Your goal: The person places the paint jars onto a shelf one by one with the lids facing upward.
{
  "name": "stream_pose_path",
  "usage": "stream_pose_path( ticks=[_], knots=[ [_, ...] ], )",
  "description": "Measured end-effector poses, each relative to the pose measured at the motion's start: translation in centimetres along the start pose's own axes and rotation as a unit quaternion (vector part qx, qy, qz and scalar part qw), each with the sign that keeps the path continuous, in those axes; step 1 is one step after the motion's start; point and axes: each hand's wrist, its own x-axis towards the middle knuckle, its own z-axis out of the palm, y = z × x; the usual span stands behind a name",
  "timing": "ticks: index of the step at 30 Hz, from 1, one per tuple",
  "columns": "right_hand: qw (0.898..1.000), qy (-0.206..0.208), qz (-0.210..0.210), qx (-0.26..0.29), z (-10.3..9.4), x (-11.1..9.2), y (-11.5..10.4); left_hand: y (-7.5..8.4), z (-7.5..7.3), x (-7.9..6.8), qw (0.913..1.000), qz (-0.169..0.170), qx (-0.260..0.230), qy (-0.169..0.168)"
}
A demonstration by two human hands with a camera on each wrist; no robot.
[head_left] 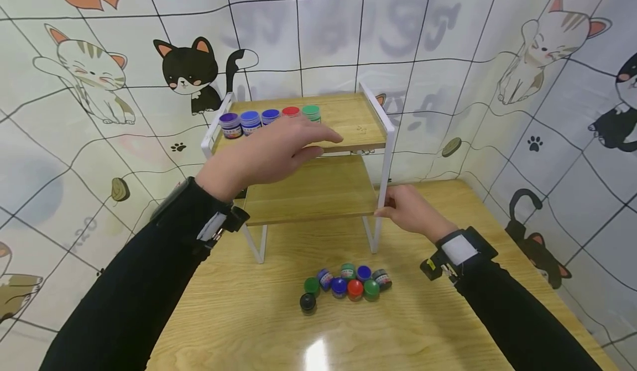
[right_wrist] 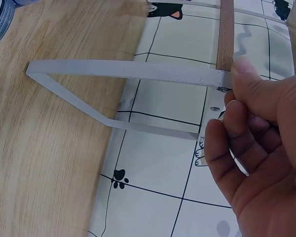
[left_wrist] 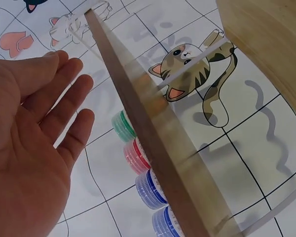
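Observation:
A two-tier rack with wooden shelves and a white metal frame stands on the table. Along the left of its top shelf are several small paint jars: a purple jar, blue ones, a red jar and a green jar. My left hand is held in front of those jars, fingers extended and holding nothing. At the rack's right side, my right hand grips the frame level with the lower shelf, thumb against the upright and the other fingers curled.
On the table in front of the rack lies a cluster of several paint jars, among them a black-lidded jar, a red-lidded jar and a tipped grey jar. A cat-patterned wall covering rises behind the rack.

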Motion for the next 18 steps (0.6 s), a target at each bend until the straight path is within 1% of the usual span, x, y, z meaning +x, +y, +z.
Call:
stream_pose_path(
  ticks=[3, 8, 13, 18],
  knots=[
    [1.0, 0.0, 0.0, -0.003, 0.0, 0.0, -0.1, 0.1, 0.4, -0.5, 0.9997, 0.021, -0.002, 0.01],
    [1.0, 0.001, 0.003, -0.007, -0.1, -0.1, -0.1, 0.3, 1.3, -1.3, 0.9993, 0.035, -0.001, 0.012],
    [1.0, 0.001, 0.005, -0.01, 0.0, -0.1, -0.1, 0.4, 2.1, -1.8, 0.9986, 0.051, -0.016, -0.002],
    [1.0, 0.001, 0.004, -0.011, 0.0, -0.1, 0.0, 0.6, 3.1, -2.5, 0.9975, 0.053, -0.042, -0.021]
  ],
)
